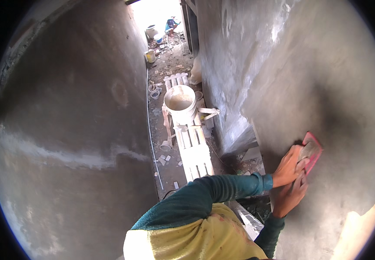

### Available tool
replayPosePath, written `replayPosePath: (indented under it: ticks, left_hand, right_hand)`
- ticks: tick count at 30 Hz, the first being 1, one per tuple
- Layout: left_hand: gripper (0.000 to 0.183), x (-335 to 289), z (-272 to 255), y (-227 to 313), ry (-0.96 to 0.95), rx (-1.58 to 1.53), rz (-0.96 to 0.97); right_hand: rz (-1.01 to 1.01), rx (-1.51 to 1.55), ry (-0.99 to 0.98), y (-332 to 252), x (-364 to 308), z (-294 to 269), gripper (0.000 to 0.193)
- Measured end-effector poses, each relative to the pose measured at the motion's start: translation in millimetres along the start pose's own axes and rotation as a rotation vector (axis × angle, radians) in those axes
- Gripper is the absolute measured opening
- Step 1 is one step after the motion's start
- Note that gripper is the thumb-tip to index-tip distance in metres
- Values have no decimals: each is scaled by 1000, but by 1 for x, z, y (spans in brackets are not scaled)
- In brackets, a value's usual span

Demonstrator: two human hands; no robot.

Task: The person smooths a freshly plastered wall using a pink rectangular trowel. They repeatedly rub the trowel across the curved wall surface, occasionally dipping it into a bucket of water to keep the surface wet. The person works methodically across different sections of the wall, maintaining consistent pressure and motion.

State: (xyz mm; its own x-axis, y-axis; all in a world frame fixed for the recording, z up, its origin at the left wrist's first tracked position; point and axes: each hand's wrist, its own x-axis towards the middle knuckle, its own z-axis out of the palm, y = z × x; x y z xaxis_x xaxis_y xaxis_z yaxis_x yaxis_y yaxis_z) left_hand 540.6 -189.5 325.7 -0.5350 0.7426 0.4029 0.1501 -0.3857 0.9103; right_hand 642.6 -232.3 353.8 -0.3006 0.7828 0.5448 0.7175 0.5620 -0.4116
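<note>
A pink-edged plastering float (312,152) lies against the grey plastered wall (347,143) on my right. My left hand (288,166) reaches across and is closed on the float, its fingers at the tool's near side. Just below it, my right hand (289,198) is also closed at the float's lower end, close against the left one. The fingers partly hide the float's grip. Both arms wear dark teal sleeves.
A white bucket (180,104) stands on a slatted wooden plank bench (191,151) ahead. Another plastered wall (74,143) rises on the left. Rubble and small tubs lie on the floor. Far off, by the bright opening, a person (171,27) crouches near buckets (151,31).
</note>
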Motion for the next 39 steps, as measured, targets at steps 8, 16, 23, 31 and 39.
replayPosePath:
  ticks: [8, 16, 23, 31, 39]
  left_hand:
    - [59, 28, 25, -13, 68, 290, 367]
    - [33, 207, -54, -29, 725, 374, 333]
    - [44, 82, 23, 60, 188, 175, 405]
    - [39, 128, -30, -52, 532, 197, -105]
    - [47, 141, 18, 26, 564, 594, 527]
  right_hand:
    - [-36, 56, 194, 28, -27, -86, 37]
    - [-44, 269, 65, 23, -26, -97, 34]
    - [-57, 310, 69, 15, -15, -89, 29]
    - [-57, 258, 43, 31, -17, -96, 35]
    - [-154, 252, 194, 9, 19, -110, 42]
